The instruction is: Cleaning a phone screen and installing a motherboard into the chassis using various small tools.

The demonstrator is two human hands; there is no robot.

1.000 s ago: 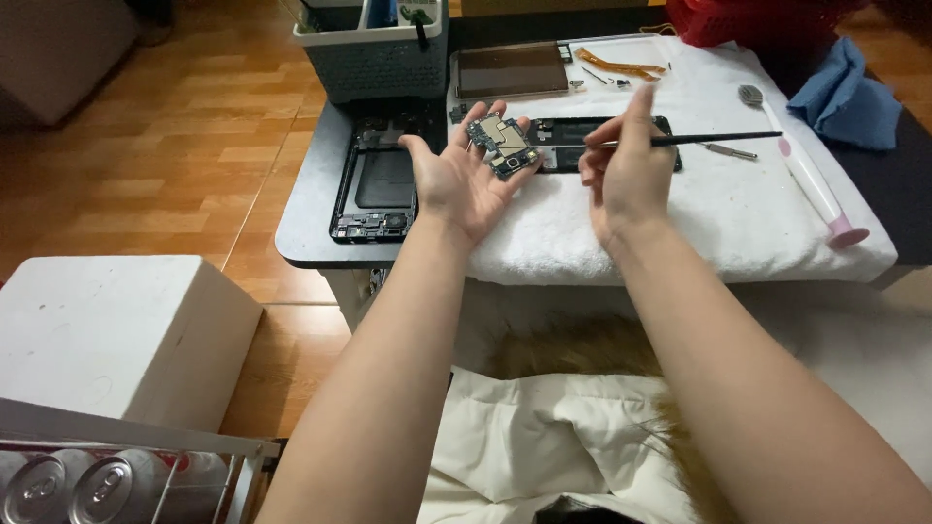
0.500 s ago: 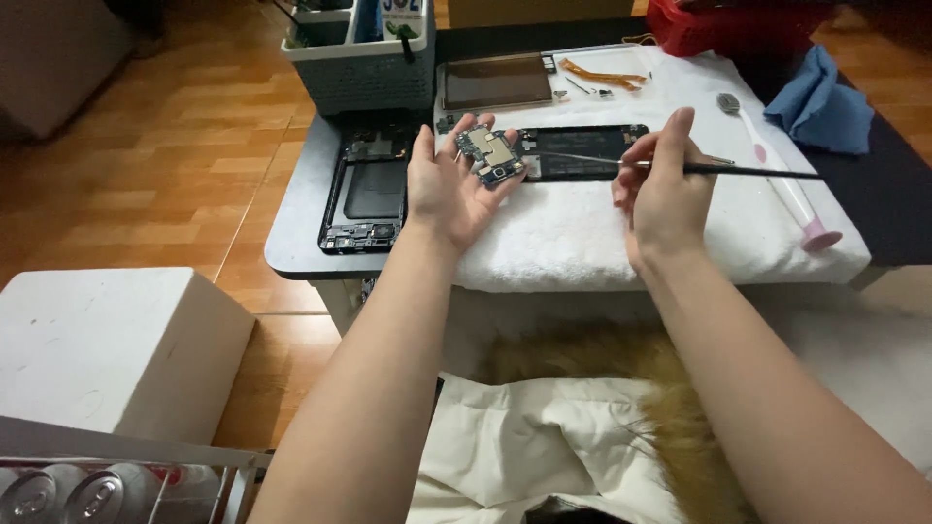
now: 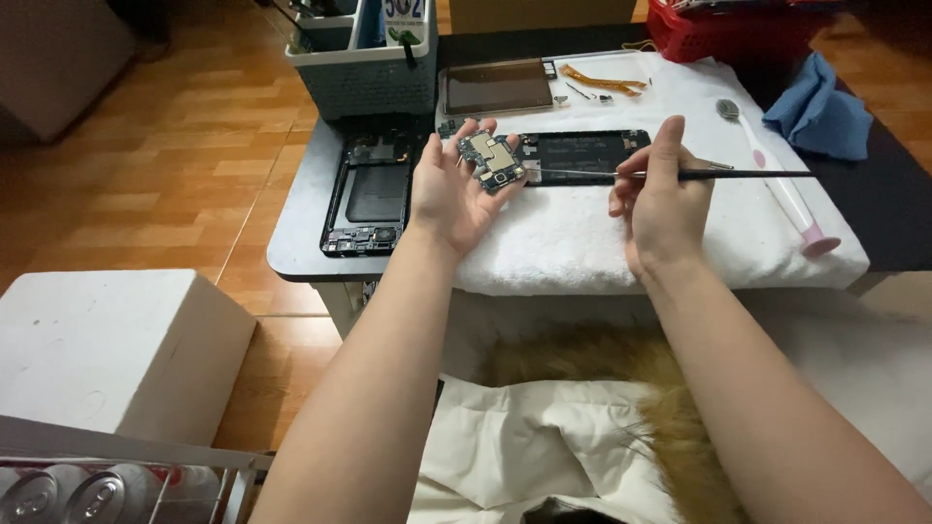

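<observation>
Your left hand (image 3: pixel 456 189) cradles the circuit board (image 3: pixel 493 160) on loosely spread fingers, as before, while your right hand (image 3: pixel 660 199), pinching the thin brush (image 3: pixel 718 175), has drawn closer to the board.

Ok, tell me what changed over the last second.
The right hand turned its thin dark tool from pointing away to lying level, tip now near the circuit board. The left hand kept the board on its open palm throughout. Nothing was picked up or let go. The phone frame, open phone and white towel stayed as they were.
</observation>
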